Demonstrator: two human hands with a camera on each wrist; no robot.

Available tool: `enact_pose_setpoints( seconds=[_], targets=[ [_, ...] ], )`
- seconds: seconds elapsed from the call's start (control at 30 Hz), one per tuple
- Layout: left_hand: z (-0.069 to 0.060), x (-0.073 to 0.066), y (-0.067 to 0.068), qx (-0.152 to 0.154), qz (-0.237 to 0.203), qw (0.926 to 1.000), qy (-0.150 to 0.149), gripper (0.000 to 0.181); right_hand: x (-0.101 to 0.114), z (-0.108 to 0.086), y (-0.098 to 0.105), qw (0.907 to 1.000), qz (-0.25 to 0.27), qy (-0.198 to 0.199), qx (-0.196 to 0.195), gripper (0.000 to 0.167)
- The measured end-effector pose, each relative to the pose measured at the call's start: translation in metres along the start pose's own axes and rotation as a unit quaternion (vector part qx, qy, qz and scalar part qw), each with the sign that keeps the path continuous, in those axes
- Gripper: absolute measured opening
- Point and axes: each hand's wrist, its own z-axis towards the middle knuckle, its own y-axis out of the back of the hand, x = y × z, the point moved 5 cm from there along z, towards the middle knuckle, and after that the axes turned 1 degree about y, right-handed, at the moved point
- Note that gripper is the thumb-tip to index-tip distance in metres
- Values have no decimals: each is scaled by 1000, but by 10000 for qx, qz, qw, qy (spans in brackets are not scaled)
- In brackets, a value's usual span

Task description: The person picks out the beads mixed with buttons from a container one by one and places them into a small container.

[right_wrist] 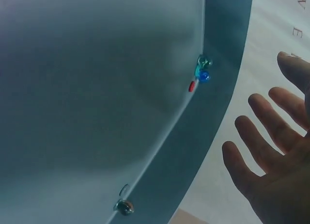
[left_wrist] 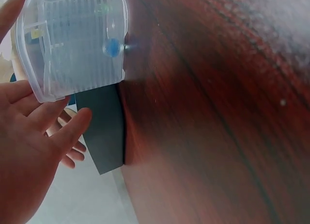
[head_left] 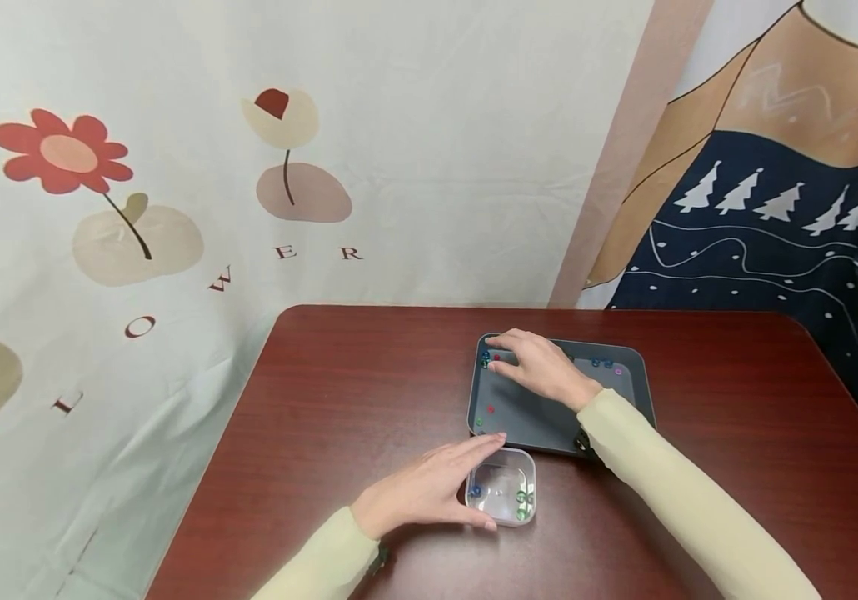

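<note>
A clear plastic box stands on the table with a blue marble and green marbles inside. My left hand spans its left side, fingers along the back edge and thumb at the front. In the left wrist view, fingers rest loosely at the box's rim. Over the grey tray my right hand reaches toward the far left corner, fingers extended and holding nothing. Blue and green marbles and a red bead lie in that corner.
More small pieces lie along the tray's edges: blue marbles, a pink piece, a red bead and a green one. The box sits close to the tray's front wall. Behind the brown table hangs a flower-printed curtain.
</note>
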Motion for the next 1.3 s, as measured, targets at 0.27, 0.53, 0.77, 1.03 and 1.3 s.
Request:
enact_pose_setpoints(
  seconds=[0.27, 0.53, 0.77, 1.03, 1.3],
  targets=[
    [2, -1, 1, -89, 177, 9995, -252, 96, -8, 9, -6, 9996, -232, 0, 189, 44],
    [3, -1, 0, -139, 221, 9993, -278, 94, -17, 14, -17, 9989, 170, -105, 425, 42],
    [5, 1, -1, -70, 55, 9994, -320, 97, -20, 17, -23, 9980, 174, -179, 573, 40],
    [6, 5, -3, -65, -27, 9995, -292, 98, -21, 18, -32, 9973, -132, -206, 692, 39],
    [7, 7, -4, -135, -79, 9993, -343, 97, -23, 21, -37, 9972, -359, -247, 615, 35]
  ],
)
